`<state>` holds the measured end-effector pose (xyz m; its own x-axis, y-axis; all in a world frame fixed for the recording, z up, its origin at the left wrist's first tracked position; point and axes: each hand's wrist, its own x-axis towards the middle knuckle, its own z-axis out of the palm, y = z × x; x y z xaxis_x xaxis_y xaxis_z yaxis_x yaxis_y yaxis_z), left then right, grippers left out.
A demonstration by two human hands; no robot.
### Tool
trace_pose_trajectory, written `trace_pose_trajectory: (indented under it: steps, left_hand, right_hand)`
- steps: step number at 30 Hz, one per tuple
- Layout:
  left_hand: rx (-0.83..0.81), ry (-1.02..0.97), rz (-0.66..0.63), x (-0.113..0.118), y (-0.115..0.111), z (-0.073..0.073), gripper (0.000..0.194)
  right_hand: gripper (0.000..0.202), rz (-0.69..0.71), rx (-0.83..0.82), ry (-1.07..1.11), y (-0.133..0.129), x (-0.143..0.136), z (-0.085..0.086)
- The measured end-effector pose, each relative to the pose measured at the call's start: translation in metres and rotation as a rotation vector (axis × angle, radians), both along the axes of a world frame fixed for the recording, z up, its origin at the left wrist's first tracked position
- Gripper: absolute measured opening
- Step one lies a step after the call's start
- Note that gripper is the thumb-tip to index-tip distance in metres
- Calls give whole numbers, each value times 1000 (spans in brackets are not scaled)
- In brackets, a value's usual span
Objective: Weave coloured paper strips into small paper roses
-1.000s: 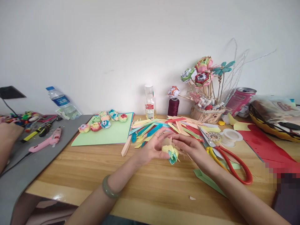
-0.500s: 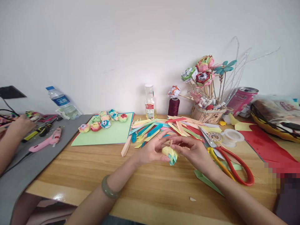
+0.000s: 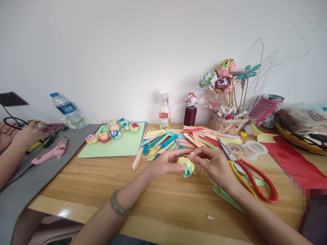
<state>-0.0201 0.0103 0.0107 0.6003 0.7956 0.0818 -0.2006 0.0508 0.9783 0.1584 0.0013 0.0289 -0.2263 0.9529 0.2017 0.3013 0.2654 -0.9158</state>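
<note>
Above the wooden table (image 3: 163, 204), a folded paper flower (image 3: 187, 166) in pale yellow and blue is held between both hands. My left hand (image 3: 165, 165) is closed round its left side, thumb against the petals. My right hand (image 3: 212, 163) pinches at the flower's upper right, where a small peach paper tip shows; the fingertips partly hide it. Just behind the hands spreads a pile of coloured paper strips (image 3: 168, 141). Red-and-yellow scissors (image 3: 260, 180) lie beside my right forearm, next to a green folded strip (image 3: 226, 198).
Several finished paper flowers (image 3: 115, 134) sit on a green sheet (image 3: 109, 149). At left, another person's hand (image 3: 32, 134) works near a pink glue gun (image 3: 51, 154). Along the wall stand a bottle (image 3: 163, 110), a thread spool (image 3: 190, 115) and a flower basket (image 3: 227, 125). A clear spool (image 3: 254, 149) lies right.
The paper flower has turned slightly in my hands, showing more of its blue centre. My right fingers have shifted a little along its top. At left, the other person's hands have moved.
</note>
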Motion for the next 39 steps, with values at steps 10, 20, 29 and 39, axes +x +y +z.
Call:
trace_pose_trajectory:
  steps: [10,20,29,39]
  left_hand:
    - [-421,-14,134,0,0,0,24]
    - [-398,-74,55,-1,-1,4,12]
    - [-364,-46,141,1,-2,2,14]
    - [-374,-45,296,7,-1,1,16]
  right_hand:
    - [25,277,-131,138,1,2,-3]
    - [19,298,-216,239,1,-3,2]
    - [25,312,-428,245,2,-2,-2]
    - [26,238,-324,263,9,-6,-15]
